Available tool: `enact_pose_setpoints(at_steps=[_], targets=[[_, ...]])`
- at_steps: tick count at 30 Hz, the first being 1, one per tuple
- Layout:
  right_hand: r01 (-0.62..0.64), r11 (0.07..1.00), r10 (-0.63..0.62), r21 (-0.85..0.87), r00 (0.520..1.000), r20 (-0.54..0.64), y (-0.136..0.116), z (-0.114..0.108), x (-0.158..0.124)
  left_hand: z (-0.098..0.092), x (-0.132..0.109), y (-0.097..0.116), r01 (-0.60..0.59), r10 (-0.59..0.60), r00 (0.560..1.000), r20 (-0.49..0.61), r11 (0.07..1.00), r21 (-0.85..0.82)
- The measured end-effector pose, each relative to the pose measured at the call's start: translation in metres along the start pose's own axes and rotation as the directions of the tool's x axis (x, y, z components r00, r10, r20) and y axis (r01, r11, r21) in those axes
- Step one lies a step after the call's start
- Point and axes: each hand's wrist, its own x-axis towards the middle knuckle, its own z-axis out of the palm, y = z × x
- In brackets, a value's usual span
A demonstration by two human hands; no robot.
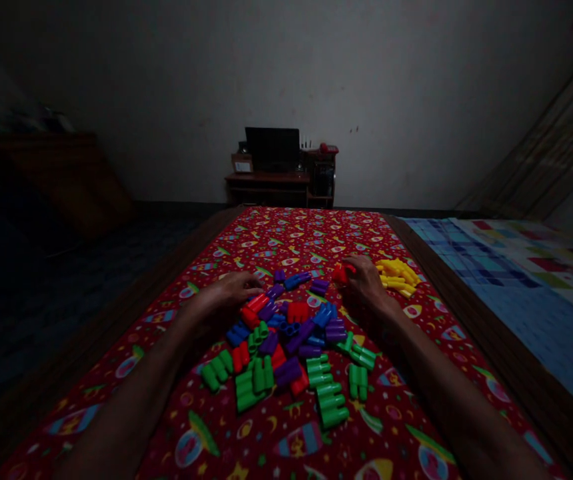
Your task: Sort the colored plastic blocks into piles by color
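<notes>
A mixed pile of plastic building blocks, each shaped like joined tubes, lies on the red patterned cloth. At the left edge of the pile is my left hand, fingers slightly bent and apart, beside a purple block and a red block; nothing shows in its grasp. My right hand is closed on a red block at the far right of the pile. Just right of that hand sits a separate heap of yellow blocks. Green blocks lie mostly on the near side.
Beyond the cloth's far end, a low desk with a monitor stands against the wall. To the left is a wooden cabinet. Blue checked bedding spreads on the right. The room is dim.
</notes>
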Motion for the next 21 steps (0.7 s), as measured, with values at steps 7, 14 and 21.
enact_pose_setpoints(at_steps=[7,14,21], targets=[[0.191,0.935,-0.294,0.299,0.889,0.35,-0.071,0.018,-0.016,-0.005,-0.011,0.015,0.015,-0.015,0.996,0.092,1.0,0.007],[0.099,0.95,-0.214,0.296,0.897,0.387,-0.077,0.027,-0.017,0.001,-0.013,0.03,-0.044,0.04,0.998,0.039,0.995,0.091],[-0.102,0.99,0.086,0.101,0.985,0.15,-0.019,0.0,0.007,-0.008,-0.015,0.038,-0.039,0.044,0.998,-0.046,0.995,0.096]])
